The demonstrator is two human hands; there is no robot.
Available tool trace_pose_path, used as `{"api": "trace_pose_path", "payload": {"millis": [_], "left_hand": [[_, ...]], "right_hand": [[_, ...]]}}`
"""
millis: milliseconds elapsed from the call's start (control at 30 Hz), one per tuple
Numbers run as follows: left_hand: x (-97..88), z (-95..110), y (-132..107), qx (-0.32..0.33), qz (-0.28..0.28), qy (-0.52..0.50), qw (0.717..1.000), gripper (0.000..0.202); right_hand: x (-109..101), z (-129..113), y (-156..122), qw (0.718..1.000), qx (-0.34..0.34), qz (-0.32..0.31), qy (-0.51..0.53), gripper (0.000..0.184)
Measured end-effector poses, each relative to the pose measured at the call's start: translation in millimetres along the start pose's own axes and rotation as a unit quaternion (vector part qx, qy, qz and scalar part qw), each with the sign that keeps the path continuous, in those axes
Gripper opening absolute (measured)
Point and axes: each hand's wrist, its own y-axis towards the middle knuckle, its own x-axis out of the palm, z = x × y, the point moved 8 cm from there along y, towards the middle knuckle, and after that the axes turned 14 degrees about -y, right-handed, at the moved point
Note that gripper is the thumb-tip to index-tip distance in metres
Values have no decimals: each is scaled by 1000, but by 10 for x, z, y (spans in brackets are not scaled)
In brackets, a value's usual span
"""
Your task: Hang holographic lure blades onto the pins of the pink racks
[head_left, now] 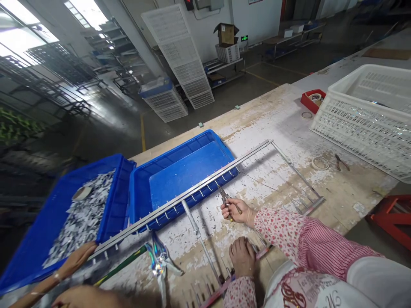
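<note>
Two hands at a scarred workbench [282,115]: my right hand [236,211] grips small pliers [226,198] beside the long, stiff hooked metal rail [192,192], best held mid-bar; my left hand [243,257] rests curled on the frame's near bar [231,280].
</note>
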Motion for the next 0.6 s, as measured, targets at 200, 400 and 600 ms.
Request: {"api": "trace_pose_path", "payload": {"millis": [200,400,600], "left_hand": [[42,-44,-7,-33,-27,-16,999,30],[101,-66,-16,-31,-31,-17,999,27],[80,6,-1,-35,-56,-14,998,27]], "right_hand": [[-397,46,-150,931,65,181,-311,13],[-414,-120,-223,927,53,169,-329,12],[50,-136,-131,996,-44,27,72,23]]}}
